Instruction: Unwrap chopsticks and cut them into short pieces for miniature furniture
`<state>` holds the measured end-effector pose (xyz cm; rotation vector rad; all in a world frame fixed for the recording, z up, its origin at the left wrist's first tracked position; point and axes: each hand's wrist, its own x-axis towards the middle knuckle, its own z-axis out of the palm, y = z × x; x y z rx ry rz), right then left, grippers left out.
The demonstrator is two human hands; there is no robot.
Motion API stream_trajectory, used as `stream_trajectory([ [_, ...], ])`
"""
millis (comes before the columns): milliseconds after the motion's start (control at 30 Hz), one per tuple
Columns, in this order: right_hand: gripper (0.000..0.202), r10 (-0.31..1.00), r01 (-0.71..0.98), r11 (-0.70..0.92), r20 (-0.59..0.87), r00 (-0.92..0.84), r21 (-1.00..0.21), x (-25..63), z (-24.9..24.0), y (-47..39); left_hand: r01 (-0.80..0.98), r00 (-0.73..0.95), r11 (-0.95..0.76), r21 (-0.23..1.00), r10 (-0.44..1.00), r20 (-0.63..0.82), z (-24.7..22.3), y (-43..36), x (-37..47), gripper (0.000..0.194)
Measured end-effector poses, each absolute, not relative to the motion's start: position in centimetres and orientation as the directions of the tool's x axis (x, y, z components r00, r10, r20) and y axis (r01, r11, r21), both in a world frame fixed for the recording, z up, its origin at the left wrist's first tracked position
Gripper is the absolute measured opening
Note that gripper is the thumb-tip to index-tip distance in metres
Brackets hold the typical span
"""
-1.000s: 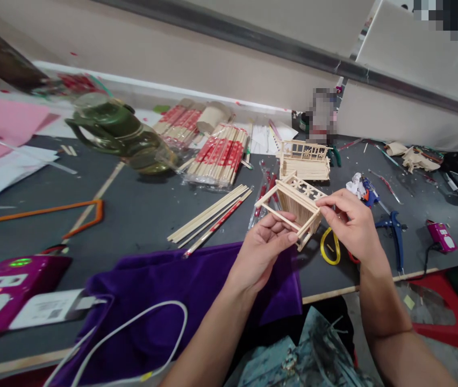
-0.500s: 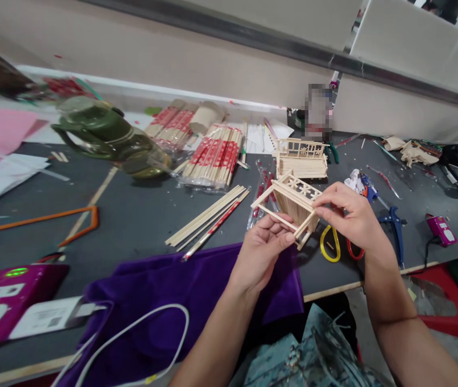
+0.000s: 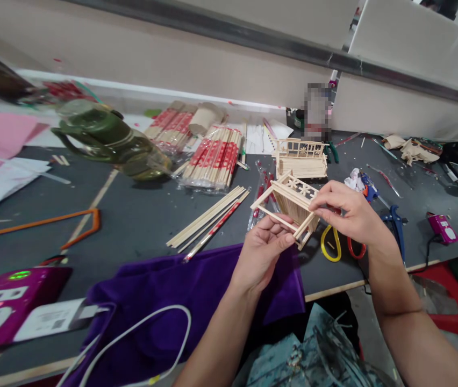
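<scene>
Over the front of the table, a small wooden stick model (image 3: 293, 204) is held tilted on its side. It is built from thin pale sticks, with star-shaped lattice along one edge. My left hand (image 3: 262, 248) grips its lower leg between thumb and fingers. My right hand (image 3: 344, 210) pinches the right end of a stick along the model's upper edge; the fingertips partly hide that spot. Behind it stands a similar railed stick model (image 3: 301, 160). Loose chopsticks (image 3: 205, 217), one in a red-printed wrapper, lie to the left of my hands.
Packs of chopsticks (image 3: 213, 158) and a green-lidded jug (image 3: 104, 137) stand at the back left. Yellow-handled scissors (image 3: 331, 244) and a blue cutter (image 3: 395, 231) lie at the right. A purple cloth (image 3: 164, 295), white cable (image 3: 184, 338) and magenta power strip (image 3: 15, 301) occupy the front left.
My right hand has shifted very slightly left along the upper edge of the stick model. The left hand and the model are almost unmoved.
</scene>
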<state>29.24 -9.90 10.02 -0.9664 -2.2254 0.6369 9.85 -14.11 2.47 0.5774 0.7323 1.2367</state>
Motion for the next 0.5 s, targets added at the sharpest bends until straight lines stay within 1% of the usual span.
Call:
stream_trajectory([
  [500,0.017,0.758,0.454,0.626,0.358,-0.545,-0.634,29.43,9.86,-10.00,-0.625,0.148,0.232,0.746,0.973,-0.179,2.50,-14.12,9.85,0.039],
])
